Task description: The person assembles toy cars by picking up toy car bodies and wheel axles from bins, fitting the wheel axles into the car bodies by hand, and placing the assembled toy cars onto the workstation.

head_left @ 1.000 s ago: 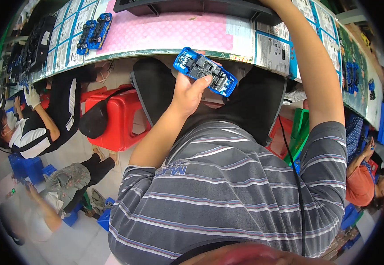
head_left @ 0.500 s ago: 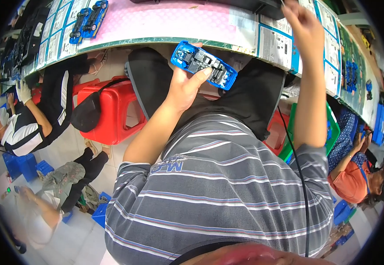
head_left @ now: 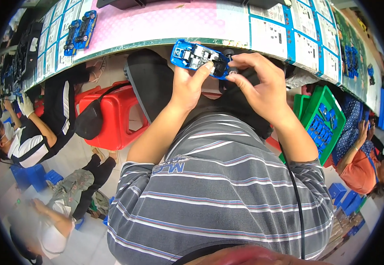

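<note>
At the middle of it all, the bare left hand (head_left: 186, 88) has its fingers closed on a blue toy car body with an open grey-and-black interior (head_left: 196, 57); the thumb presses on the inside of the car and the other fingers are mostly hidden beneath it; the bare right hand (head_left: 265, 84) comes in at the car's right end, thumb and forefinger nearly together, with one of a pair of small black wheels (head_left: 228, 52) between them; from where I stand, I cannot tell whether the wheels are seated in the car. The car is tilted, held above the black-trousered lap (head_left: 150, 84), just in front of the green-edged counter (head_left: 134, 44); on that counter a pink dotted mat (head_left: 156, 26) fills the middle, two blue toy cars lying wheels up (head_left: 85, 30) sit side by side at the left, and white printed sheets with blue borders (head_left: 267, 37) cover the right; a long black plastic piece (head_left: 134, 3) lies along the far side. A red plastic stool (head_left: 110, 121) stands left of the lap; a green plastic basket (head_left: 340, 126) holding blue parts (head_left: 322, 134) is at the right; beyond it sits a co-worker in an orange top (head_left: 357, 174).
</note>
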The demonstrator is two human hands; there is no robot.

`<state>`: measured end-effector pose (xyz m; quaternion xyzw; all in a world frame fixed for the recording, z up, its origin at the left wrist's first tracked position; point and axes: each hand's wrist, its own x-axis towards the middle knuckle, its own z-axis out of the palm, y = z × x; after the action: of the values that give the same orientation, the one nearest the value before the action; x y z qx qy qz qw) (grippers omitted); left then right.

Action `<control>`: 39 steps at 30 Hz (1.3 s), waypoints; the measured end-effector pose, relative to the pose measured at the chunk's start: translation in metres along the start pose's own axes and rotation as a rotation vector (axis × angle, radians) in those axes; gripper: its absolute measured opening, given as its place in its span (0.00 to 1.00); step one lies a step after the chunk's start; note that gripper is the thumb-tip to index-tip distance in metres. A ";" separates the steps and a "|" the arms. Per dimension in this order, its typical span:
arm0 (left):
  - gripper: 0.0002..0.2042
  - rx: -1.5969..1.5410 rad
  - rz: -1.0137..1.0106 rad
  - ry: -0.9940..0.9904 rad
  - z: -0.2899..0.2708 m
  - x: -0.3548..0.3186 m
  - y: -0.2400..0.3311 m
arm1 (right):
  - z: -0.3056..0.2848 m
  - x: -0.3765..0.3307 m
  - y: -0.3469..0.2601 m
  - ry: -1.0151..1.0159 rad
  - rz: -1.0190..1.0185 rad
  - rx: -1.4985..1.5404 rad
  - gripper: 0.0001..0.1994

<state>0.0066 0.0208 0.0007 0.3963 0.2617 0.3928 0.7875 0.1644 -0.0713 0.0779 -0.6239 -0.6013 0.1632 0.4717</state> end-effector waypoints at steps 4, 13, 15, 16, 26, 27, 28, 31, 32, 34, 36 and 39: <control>0.26 -0.025 -0.001 -0.006 0.000 -0.005 -0.001 | 0.007 -0.001 0.000 -0.107 -0.065 -0.127 0.23; 0.30 -0.005 0.033 -0.028 0.003 -0.016 0.012 | 0.005 -0.002 0.006 -0.102 0.051 0.100 0.30; 0.29 -0.050 0.014 -0.017 0.007 -0.015 0.015 | 0.009 -0.009 0.022 -0.105 0.331 0.541 0.22; 0.29 -0.086 -0.019 -0.027 0.009 -0.015 0.017 | 0.007 -0.009 0.027 -0.063 0.467 0.640 0.18; 0.28 -0.020 -0.014 -0.056 0.012 -0.023 0.016 | -0.020 0.001 0.009 0.057 0.578 0.703 0.16; 0.28 -0.020 -0.010 -0.057 0.012 -0.023 0.018 | -0.024 0.001 0.012 0.055 0.573 0.702 0.16; 0.28 0.000 -0.011 -0.086 0.011 -0.023 0.020 | -0.031 0.000 0.019 -0.064 0.440 0.558 0.14; 0.30 0.048 -0.011 -0.134 0.009 -0.023 0.023 | -0.032 0.000 0.017 -0.311 0.390 0.423 0.15; 0.30 0.056 0.005 -0.155 0.012 -0.025 0.025 | -0.030 -0.002 0.015 -0.374 0.405 0.378 0.16; 0.31 0.084 0.038 -0.190 0.015 -0.025 0.026 | -0.024 -0.006 0.016 -0.435 0.432 0.338 0.16; 0.31 0.094 0.030 -0.208 0.016 -0.026 0.024 | -0.016 -0.009 0.019 -0.385 0.544 0.446 0.13; 0.31 0.045 0.028 -0.201 0.015 -0.024 0.019 | -0.011 -0.010 0.020 -0.348 0.606 0.485 0.10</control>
<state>-0.0032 0.0016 0.0272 0.4548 0.1844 0.3561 0.7952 0.1820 -0.0816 0.0642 -0.6066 -0.4058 0.5341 0.4268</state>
